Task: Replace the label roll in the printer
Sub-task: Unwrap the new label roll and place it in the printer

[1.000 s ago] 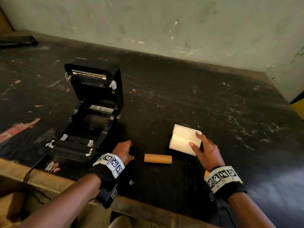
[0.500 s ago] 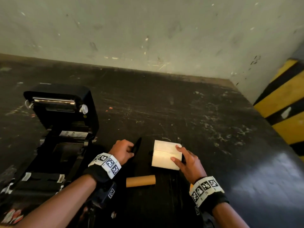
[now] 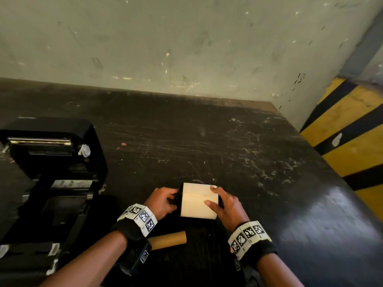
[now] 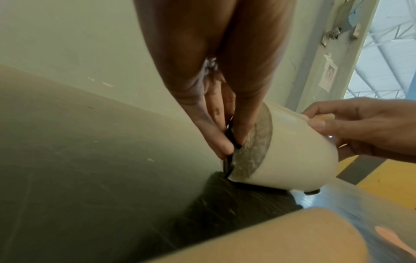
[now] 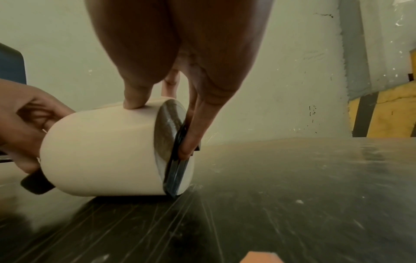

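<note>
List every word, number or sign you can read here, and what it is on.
No text can be read.
Wristbands: black-and-white square code markers, no letters.
Printer: pale stickers, print too blurred.
Paper notice on the door frame: too blurred.
Label roll: blank.

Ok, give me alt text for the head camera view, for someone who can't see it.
Two hands hold a white label roll on a dark scratched table: the left hand at its left end, the right hand over its right. An open black printer sits left, and an empty cardboard core lies nearer the person.
</note>
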